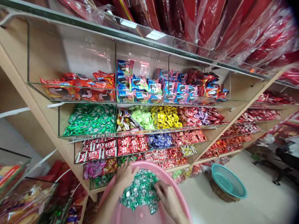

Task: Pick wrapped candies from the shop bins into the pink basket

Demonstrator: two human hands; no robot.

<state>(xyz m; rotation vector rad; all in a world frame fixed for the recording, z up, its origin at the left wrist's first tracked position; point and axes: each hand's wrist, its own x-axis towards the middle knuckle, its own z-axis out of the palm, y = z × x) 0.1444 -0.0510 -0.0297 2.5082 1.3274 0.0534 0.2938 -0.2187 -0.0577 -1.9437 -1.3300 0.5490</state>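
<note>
A pink plastic basket [167, 175] stands in front of me, tilted toward my body, with a pile of green-wrapped candies [141, 189] in it. My left hand [126, 172] lies at the basket's far left side, fingers stretched out and thumb spread, beside the pile. On the pile's right edge, my right hand [166, 194] has its fingers curled in against the candies. What sits between those fingertips is hidden. Straight ahead, a glass shelf bin holds more green-wrapped candies [93, 119].
Glass-fronted shelves hold red snack packs [60, 88], blue packs [141, 82], yellow candies [167, 117] and red-and-white packets [100, 147]. A teal basin [230, 180] rests on a brown basket on the floor at right. Plastic-wrapped red goods [210, 21] lie on top.
</note>
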